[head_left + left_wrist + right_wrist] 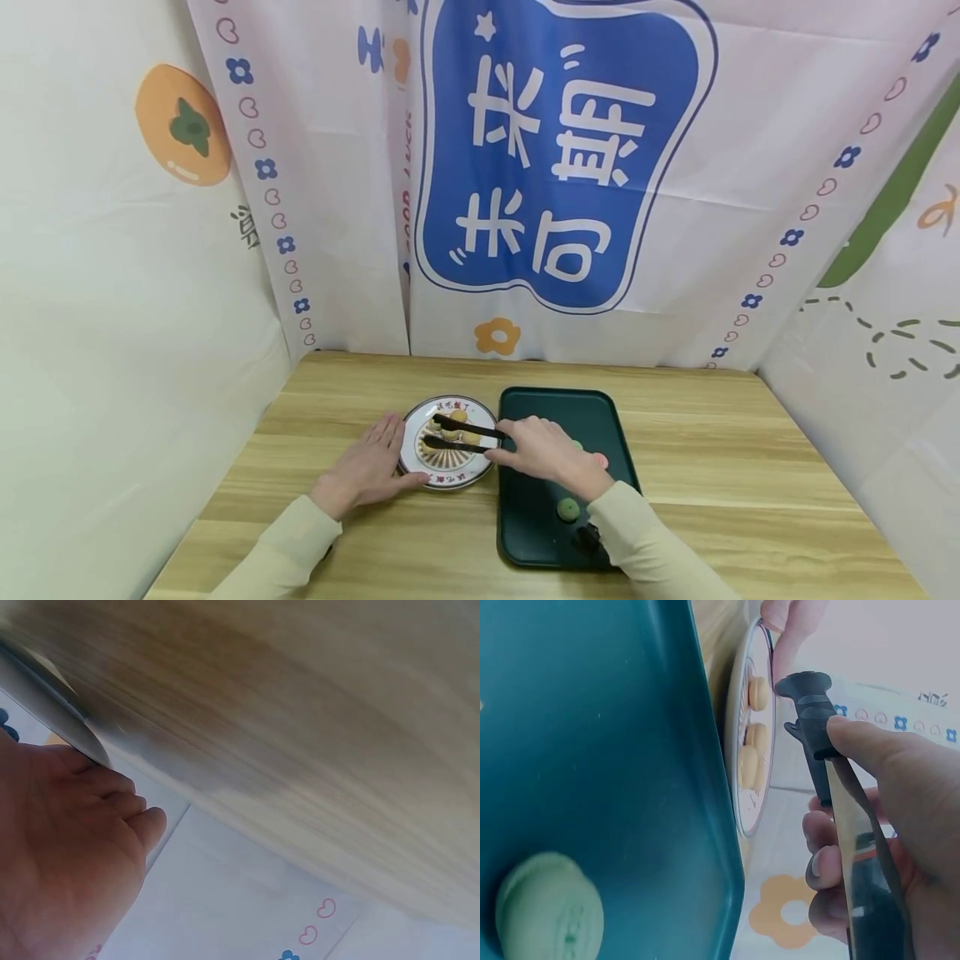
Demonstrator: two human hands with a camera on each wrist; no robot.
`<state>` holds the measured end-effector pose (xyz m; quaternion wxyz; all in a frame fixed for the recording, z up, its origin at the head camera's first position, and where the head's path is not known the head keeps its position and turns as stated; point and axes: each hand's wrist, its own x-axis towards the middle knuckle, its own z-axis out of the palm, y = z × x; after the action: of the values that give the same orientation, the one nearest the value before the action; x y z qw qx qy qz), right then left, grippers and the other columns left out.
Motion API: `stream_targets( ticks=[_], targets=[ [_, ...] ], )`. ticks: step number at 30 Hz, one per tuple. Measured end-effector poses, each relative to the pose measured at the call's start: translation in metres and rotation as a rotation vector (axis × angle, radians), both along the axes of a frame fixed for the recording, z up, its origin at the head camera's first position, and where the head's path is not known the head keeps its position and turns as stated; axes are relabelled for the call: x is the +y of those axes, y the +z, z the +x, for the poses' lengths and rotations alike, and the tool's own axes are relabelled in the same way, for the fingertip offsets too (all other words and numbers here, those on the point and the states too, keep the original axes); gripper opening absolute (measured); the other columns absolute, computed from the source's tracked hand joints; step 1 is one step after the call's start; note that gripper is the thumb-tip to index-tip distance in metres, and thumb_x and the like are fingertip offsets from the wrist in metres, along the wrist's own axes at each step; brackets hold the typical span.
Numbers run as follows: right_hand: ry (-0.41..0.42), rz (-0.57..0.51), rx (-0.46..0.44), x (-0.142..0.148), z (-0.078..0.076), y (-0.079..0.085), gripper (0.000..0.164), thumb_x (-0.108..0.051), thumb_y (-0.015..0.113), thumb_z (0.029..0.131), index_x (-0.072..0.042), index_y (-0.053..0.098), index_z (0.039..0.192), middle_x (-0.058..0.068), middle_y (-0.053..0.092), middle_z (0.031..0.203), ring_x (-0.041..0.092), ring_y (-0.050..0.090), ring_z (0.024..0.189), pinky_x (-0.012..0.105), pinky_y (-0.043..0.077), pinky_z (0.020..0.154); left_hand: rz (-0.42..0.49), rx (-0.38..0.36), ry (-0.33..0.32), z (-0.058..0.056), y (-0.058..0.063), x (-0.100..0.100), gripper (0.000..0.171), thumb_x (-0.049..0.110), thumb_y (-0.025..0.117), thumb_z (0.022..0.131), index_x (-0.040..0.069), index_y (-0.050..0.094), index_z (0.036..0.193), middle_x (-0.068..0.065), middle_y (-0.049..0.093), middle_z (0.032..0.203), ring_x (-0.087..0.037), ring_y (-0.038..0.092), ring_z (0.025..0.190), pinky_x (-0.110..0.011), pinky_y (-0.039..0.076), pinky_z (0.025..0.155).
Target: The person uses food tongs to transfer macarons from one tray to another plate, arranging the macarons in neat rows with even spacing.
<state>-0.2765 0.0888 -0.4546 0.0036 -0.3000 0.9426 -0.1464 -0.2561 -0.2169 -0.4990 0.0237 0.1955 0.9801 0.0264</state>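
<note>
My right hand point(542, 450) grips a pair of tongs point(478, 430) with black tips, reaching in from the plate's right side. In the head view the two tips are spread apart over a round patterned plate point(450, 482). Several yellow macarons point(748, 766) lie on this plate; in the right wrist view nothing shows between the tips. At the plate's left rim rests my left hand point(367, 467), with fingers extended along the edge and the thumb by the near rim. The left wrist view shows that hand point(71, 847) against the plate's edge point(56, 712), much of the plate being out of frame.
Right beside the plate lies a dark green tray point(536, 533). On it are a green macaron point(567, 509), a pink one point(600, 460), partly hidden by my right arm, and a small black object point(588, 537). The wooden table point(360, 550) backs onto a printed cloth point(352, 208).
</note>
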Motion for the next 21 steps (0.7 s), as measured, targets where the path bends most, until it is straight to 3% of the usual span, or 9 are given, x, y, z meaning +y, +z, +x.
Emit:
stream_targets(
  ticks=[8, 21],
  targets=[
    [-0.032, -0.044, -0.032, 0.018, -0.001, 0.004, 0.053, -0.054, 0.06, 0.092, -0.012, 0.066, 0.125, -0.011, 0.055, 0.063, 0.002, 0.048, 0.046, 0.019, 0.038, 0.042, 0.008, -0.009, 0.007, -0.002, 0.0, 0.002, 0.11, 0.078, 0.042, 0.087, -0.012, 0.026, 0.149, -0.029, 0.022, 0.158, -0.042, 0.021, 0.149, -0.051, 0.022, 0.124],
    [-0.089, -0.086, -0.046, 0.053, 0.01, 0.001, 0.05, -0.053, 0.061, 0.092, -0.013, 0.067, 0.122, -0.009, 0.057, 0.067, 0.003, 0.048, 0.047, 0.02, 0.04, 0.042, 0.006, -0.004, 0.005, -0.005, -0.003, 0.001, 0.111, 0.08, 0.04, 0.086, -0.011, 0.026, 0.149, -0.029, 0.023, 0.158, -0.041, 0.021, 0.149, -0.05, 0.022, 0.124]
  ],
)
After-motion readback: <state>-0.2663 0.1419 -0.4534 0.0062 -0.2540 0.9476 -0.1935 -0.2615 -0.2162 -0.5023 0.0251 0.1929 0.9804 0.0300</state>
